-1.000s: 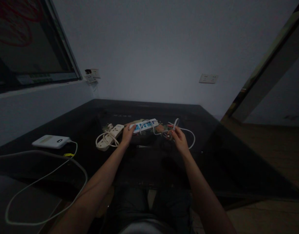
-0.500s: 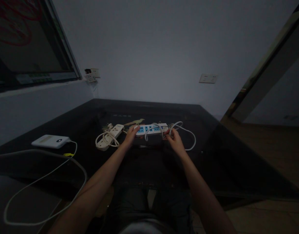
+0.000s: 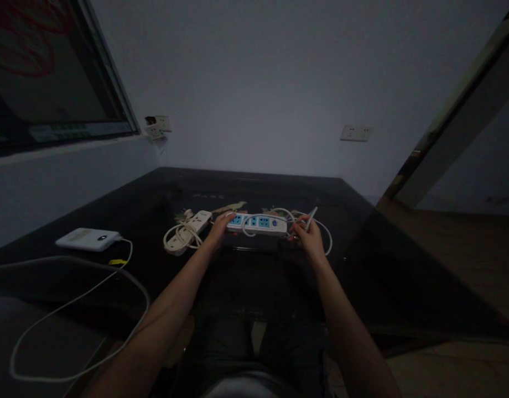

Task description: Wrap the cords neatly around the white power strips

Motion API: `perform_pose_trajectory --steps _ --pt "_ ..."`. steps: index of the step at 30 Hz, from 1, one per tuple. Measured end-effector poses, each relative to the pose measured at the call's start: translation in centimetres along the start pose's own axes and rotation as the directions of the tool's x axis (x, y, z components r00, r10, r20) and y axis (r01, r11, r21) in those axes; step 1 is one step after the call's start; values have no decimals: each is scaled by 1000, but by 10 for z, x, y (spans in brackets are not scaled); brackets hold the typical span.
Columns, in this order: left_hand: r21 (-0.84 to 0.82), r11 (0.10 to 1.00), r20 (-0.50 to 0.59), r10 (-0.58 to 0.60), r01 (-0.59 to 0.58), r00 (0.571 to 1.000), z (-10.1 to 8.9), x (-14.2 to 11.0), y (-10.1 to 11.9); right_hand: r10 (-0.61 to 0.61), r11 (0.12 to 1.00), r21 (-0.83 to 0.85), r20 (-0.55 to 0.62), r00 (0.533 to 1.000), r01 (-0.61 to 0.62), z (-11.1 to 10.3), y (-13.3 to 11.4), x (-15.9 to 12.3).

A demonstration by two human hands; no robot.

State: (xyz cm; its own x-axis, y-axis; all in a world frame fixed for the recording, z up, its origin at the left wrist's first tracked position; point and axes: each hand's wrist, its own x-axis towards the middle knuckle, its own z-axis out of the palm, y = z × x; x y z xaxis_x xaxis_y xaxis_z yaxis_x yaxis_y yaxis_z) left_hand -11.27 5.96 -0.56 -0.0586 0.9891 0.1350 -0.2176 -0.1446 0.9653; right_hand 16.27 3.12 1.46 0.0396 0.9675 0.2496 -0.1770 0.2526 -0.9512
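A white power strip [image 3: 258, 223] with blue sockets lies crosswise in front of me, just above the dark table. My left hand [image 3: 222, 228] is closed around its left end. Its white cord [image 3: 288, 214] loops over the strip's face and spreads in coils past the right end. My right hand [image 3: 307, 235] pinches part of this cord to the right of the strip, fingers closed. Left of my left hand, a second, cream power strip [image 3: 203, 219] rests on the table with its own cord wound around it.
A white power bank [image 3: 87, 239] with a cable sits at the table's left, near a yellow tag [image 3: 118, 262]. The cable hangs in a loop over the front left edge. Wall sockets [image 3: 356, 132] are on the wall behind the black table [image 3: 246, 293].
My right hand has moved slightly right, away from the strip's end, drawing the cord along. The loop over the strip has widened, and the button at its right end now shows.
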Motion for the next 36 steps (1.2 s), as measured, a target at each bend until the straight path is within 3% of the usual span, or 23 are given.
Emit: perform_pose_trajectory --steps 5,8,12,19,26,33,36 --pt "-249 961 -105 -154 124 983 3 -2 3 -9 996 -93 -41 999 5 -2 5 2" --pt "-352 932 -153 -150 88 977 6 -1 3 44 983 -178 40 998 -36 1 7 0" --pt "-344 939 -186 -97 28 978 6 1 -1 104 976 -207 144 984 -73 4 3 -3" --pt "-216 968 -70 -145 127 987 11 -5 0 -18 985 -170 125 992 40 6 -7 -6" --pt "125 975 2 -184 182 983 15 -6 -4 -57 981 -182 63 996 67 4 -3 -4" --pt "383 918 66 -136 101 989 23 -11 -13 -95 980 -175 -12 995 92 3 -5 -4" --pt "450 884 83 -181 125 980 28 -17 -11 -109 980 -170 -28 994 102 3 -6 -5"
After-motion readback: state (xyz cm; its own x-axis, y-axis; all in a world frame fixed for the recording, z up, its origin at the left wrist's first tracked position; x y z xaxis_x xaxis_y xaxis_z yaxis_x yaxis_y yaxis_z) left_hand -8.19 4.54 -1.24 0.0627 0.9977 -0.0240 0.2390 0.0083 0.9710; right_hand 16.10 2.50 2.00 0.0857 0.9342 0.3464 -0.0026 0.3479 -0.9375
